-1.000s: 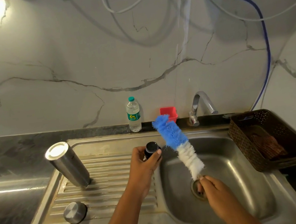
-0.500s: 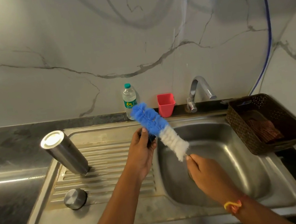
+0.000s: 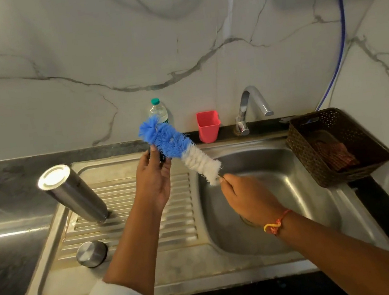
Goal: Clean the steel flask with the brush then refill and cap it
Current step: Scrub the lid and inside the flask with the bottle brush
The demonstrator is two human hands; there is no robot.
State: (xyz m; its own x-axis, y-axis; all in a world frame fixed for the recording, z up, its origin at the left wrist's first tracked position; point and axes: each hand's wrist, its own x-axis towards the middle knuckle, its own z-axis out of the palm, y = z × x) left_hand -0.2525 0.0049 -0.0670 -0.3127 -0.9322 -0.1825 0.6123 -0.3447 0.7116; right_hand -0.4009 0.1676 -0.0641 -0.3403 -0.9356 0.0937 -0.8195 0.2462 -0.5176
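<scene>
- Brush (image 3: pixel 179 149) with a blue tip and white lower bristles is slanted over the middle of the frame, above the sink (image 3: pixel 132 286).
- Right hand (image 3: pixel 249 197) pinches its thin handle just under the white bristles, fingers curled.
- Left hand (image 3: pixel 153 180), palm up, grips a small dark piece (image 3: pixel 162 157); the blue bristles touch it and hide most of it.
- Steel flask (image 3: pixel 75 192) stands mouth down and tilted on the ribbed drainboard, at the left of the frame.
- Round steel cap (image 3: pixel 91 253) lies lower left, apart from the flask.
- At the back wall stand a water bottle (image 3: pixel 159 110), a red cup (image 3: pixel 208 127) and the tap (image 3: pixel 249 105); a brown basket (image 3: pixel 313 156) is at the right.
</scene>
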